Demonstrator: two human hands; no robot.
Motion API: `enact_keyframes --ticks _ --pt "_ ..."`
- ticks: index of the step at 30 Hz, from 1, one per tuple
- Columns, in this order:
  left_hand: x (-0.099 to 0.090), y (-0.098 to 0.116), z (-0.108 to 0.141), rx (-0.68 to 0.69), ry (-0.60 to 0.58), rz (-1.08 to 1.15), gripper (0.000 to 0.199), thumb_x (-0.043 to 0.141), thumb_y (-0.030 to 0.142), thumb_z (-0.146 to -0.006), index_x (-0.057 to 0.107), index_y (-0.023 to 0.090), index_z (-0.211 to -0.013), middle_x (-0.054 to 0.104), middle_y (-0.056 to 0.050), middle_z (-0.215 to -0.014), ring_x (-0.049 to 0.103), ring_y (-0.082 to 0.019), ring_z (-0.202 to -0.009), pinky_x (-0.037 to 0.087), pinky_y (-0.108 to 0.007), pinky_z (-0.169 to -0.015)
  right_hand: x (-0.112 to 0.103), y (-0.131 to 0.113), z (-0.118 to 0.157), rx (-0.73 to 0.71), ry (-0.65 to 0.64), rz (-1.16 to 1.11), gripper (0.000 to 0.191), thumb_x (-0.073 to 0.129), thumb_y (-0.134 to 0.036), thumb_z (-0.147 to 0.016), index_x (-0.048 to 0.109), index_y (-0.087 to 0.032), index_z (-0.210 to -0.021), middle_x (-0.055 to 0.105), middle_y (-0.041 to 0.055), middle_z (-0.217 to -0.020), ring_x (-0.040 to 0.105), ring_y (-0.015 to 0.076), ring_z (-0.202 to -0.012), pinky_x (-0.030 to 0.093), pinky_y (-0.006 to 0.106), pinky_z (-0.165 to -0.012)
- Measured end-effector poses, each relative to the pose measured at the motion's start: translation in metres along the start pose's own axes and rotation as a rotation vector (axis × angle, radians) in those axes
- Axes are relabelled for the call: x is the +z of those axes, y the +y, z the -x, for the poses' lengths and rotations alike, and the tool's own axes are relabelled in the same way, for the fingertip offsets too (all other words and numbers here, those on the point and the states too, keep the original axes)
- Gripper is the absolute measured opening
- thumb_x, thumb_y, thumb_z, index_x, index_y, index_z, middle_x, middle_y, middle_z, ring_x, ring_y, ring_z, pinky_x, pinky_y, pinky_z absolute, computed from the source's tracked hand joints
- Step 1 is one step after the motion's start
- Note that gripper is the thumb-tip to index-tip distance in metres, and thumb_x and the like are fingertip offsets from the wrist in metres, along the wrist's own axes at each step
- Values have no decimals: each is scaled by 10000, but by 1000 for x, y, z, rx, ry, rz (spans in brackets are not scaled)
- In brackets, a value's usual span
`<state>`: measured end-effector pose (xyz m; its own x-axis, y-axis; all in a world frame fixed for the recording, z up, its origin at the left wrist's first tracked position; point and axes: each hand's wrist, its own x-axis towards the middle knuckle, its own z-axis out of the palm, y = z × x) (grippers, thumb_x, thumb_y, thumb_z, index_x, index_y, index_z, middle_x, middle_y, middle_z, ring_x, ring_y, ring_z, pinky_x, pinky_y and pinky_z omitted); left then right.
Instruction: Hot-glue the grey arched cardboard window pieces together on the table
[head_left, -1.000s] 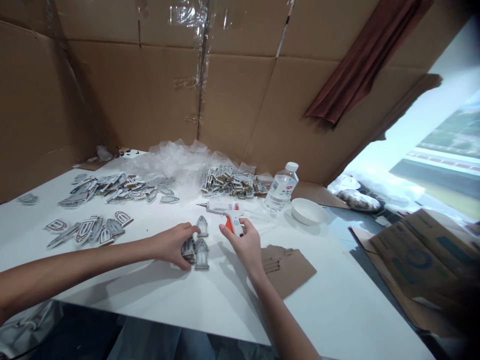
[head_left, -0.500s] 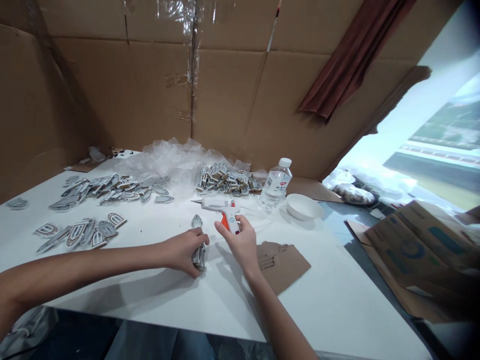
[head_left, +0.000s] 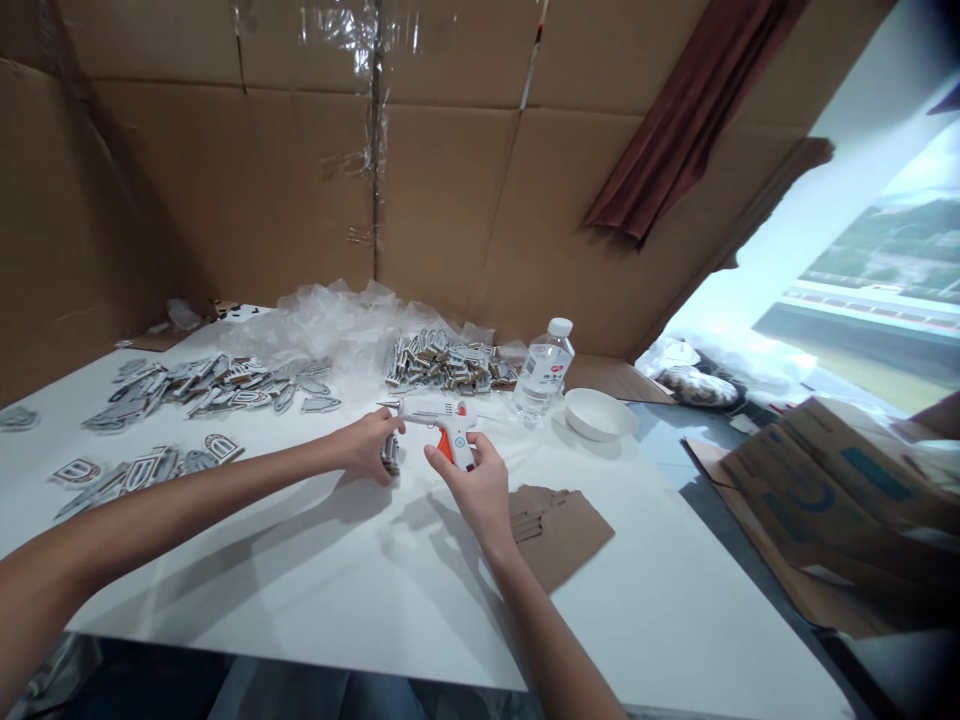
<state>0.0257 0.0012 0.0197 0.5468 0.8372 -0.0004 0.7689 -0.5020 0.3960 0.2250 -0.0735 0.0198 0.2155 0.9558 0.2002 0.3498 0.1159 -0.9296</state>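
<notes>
My left hand (head_left: 370,448) is closed around a small grey cut-out piece (head_left: 391,455), mostly hidden by the fingers, held low over the white table (head_left: 322,590). A white hot glue gun (head_left: 459,436) with an orange trigger is in my right hand (head_left: 480,492). Its nozzle points left and lies just above my left fingers; whether it touches the piece I cannot tell. Left of my arm, a small group of grey and white cut-outs (head_left: 150,468) lies loose. Farther back spreads a larger heap of similar grey pieces (head_left: 202,388).
Behind the hands are a pile of small brown-edged pieces (head_left: 450,362) and crumpled clear plastic (head_left: 330,320). A water bottle (head_left: 543,375) and a white bowl (head_left: 598,414) stand to the right. Torn cardboard (head_left: 570,540) lies beside my right forearm. Cardboard walls (head_left: 442,200) enclose the back.
My left hand has moved away from me with the grey piece, up to beneath the glue gun's nozzle. The right hand keeps its hold on the glue gun. The view has shifted slightly.
</notes>
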Motion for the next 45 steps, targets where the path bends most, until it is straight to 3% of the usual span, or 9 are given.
enact_keyframes --ticks 8,18,25,29,33,38,41,44,45 --pt "7 -4 -8 73 -65 -4 633 775 267 -466 588 217 -1069 555 -65 -1078 599 -261 -930 500 -304 -714 -1 -1 1 4 6 -8 475 718 -576 -619 540 -194 -836 511 -40 -641 396 106 -538 342 223 -494" --pt "-21 -10 -31 101 -72 -22 480 748 316 -476 638 229 -935 606 8 -909 595 -232 -865 468 -261 -713 -5 -8 2 54 -1 -31 467 721 -558 -609 535 -192 -831 492 -51 -603 378 100 -521 342 223 -489" --pt "-5 -4 -24 169 -150 5 597 751 291 -464 600 242 -1040 617 29 -828 586 -187 -713 449 -235 -582 -5 -14 4 99 -8 -103 417 729 -519 -604 525 -199 -777 508 -55 -568 382 98 -505 316 213 -477" --pt "-14 -9 -30 216 -85 25 558 763 305 -451 618 250 -987 602 17 -911 586 -207 -824 474 -246 -675 -5 -13 4 100 -26 -77 437 738 -520 -584 526 -196 -787 462 -63 -560 363 96 -502 308 211 -457" --pt "-55 -24 -66 216 106 43 512 747 311 -527 616 212 -1012 544 -34 -1041 558 -227 -916 470 -297 -797 -8 -12 4 117 -65 -70 441 725 -518 -617 512 -194 -827 452 -61 -592 354 94 -522 327 211 -475" --pt "-99 -51 -140 136 375 68 551 782 271 -532 600 178 -1043 532 -48 -1055 535 -262 -975 455 -381 -886 -10 -13 4 145 -74 -69 442 722 -520 -627 471 -205 -808 425 -71 -575 333 89 -522 316 206 -477" --pt "-99 -67 -181 109 452 115 519 807 262 -599 601 149 -1061 573 -58 -1063 553 -268 -1001 464 -422 -911 -10 -12 3 156 -77 -69 446 722 -516 -623 457 -207 -807 421 -74 -575 333 87 -516 312 204 -474" --pt "-82 -81 -204 99 462 188 324 626 326 -880 583 142 -1142 598 -82 -1151 598 -231 -1013 511 -435 -870 -9 -12 2 159 -76 -66 441 726 -495 -613 444 -210 -798 401 -82 -562 315 80 -498 301 200 -459" --pt "-76 -85 -207 94 470 215 322 594 327 -907 572 143 -1171 594 -89 -1182 601 -231 -1030 515 -440 -874 -9 -12 2 158 -80 -66 434 725 -489 -612 442 -210 -787 397 -84 -554 308 77 -492 297 198 -453"
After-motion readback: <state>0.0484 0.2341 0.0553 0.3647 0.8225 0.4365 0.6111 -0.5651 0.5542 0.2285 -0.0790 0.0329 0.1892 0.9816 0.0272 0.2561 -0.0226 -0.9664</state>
